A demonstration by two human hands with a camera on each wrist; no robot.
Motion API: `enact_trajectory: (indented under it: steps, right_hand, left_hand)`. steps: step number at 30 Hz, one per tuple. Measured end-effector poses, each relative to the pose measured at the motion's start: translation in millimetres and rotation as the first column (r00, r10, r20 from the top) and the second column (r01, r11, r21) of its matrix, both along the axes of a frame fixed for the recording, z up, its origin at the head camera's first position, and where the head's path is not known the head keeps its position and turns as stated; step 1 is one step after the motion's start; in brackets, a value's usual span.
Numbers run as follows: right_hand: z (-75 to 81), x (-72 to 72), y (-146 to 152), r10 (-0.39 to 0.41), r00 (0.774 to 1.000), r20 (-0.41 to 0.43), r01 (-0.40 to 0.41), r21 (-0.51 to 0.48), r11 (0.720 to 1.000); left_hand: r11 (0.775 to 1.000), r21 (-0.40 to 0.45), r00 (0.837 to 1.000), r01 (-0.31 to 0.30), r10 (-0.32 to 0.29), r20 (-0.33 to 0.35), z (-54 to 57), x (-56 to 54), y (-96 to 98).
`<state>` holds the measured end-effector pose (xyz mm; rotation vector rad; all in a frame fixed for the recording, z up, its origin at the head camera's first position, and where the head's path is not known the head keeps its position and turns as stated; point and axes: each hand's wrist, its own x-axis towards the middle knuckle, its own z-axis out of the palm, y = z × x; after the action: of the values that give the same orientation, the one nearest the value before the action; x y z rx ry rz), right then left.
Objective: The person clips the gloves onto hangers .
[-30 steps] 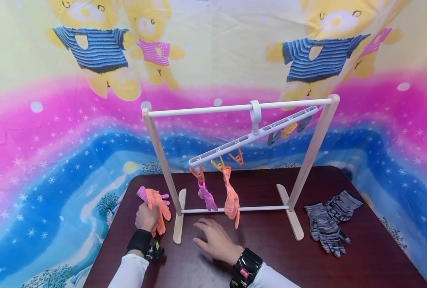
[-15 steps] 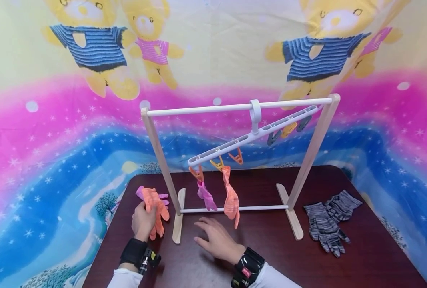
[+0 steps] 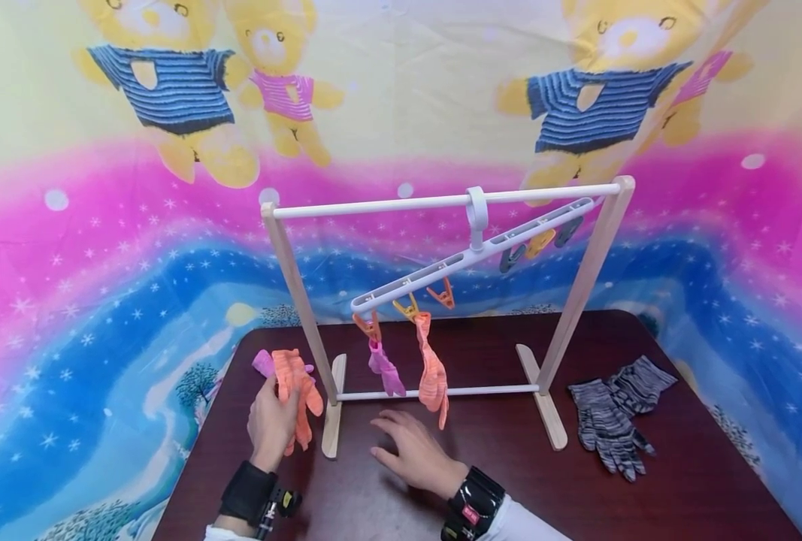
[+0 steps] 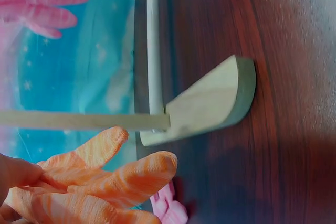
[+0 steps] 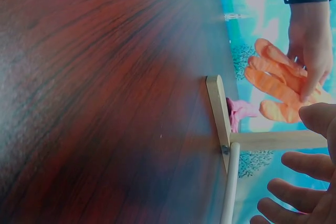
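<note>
My left hand (image 3: pixel 270 422) pinches an orange striped glove (image 3: pixel 297 391) between thumb and fingers, left of the wooden rack. In the left wrist view the orange glove (image 4: pixel 110 182) hangs with its fingers spread toward the rack's foot. Behind it a pink glove (image 3: pixel 263 364) lies on the table, partly hidden. My right hand (image 3: pixel 417 453) is held over the table in front of the rack, fingers loosely spread, with nothing in it. From the hanger (image 3: pixel 471 257), a pink glove (image 3: pixel 386 370) and an orange glove (image 3: pixel 432 376) hang by clips.
The wooden rack (image 3: pixel 579 289) stands across the table (image 3: pixel 509 488), its feet spreading toward me. An orange clip (image 3: pixel 442 294) and several clips on the right half of the tilted hanger hold nothing. Grey-black gloves (image 3: pixel 610 424) lie at the right.
My left hand has lifted the orange glove a little from the pink one beneath, turning it more upright. The right hand has barely moved.
</note>
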<state>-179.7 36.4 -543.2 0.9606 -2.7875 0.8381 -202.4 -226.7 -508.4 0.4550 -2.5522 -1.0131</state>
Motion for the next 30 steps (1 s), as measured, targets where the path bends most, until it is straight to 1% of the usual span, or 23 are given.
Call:
enact_trajectory:
  steps: [6, 12, 15, 18, 20, 23, 30]
  right_hand:
    - [2.0, -0.4, 5, -0.013, 1.0, 0.004, 0.013, 0.006, 1.0]
    - [2.2, -1.0, 10, -0.019, 1.0, -0.01, 0.019, 0.001, 1.0]
    - [2.8, -1.0, 13, -0.018, 1.0, 0.005, 0.018, 0.009, 1.0]
    - [2.9, -1.7, 14, -0.014, 0.999, 0.034, 0.014, 0.017, 1.0]
    - [3.3, -1.9, 15, -0.014, 0.999, 0.049, 0.013, 0.015, 1.0]
    - [3.3, -2.1, 18, -0.016, 0.999, 0.046, 0.016, -0.002, 1.0]
    - [-3.3, -3.6, 26, -0.036, 0.999, 0.001, 0.036, -0.033, 0.999]
  left_hand:
    - [0.998, -0.049, 0.999, 0.033, -0.033, -0.006, 3.2, 12.5, 11.3]
    - [0.995, -0.075, 0.998, 0.063, -0.064, -0.001, 0.7, 22.6, 22.8]
    - [0.993, -0.08, 0.996, 0.084, -0.085, -0.008, -1.0, 27.3, 28.3]
    - [0.992, -0.085, 0.995, 0.095, -0.098, -0.032, -0.5, 32.0, 33.7]
    - [0.991, -0.08, 0.994, 0.104, -0.107, -0.033, 1.8, 35.1, 37.2]
    - [0.99, -0.081, 0.992, 0.112, -0.116, -0.047, 7.0, 39.8, 42.7]
    - [0.989, -0.064, 0.987, 0.131, -0.137, -0.089, 20.2, 49.1, 56.7]
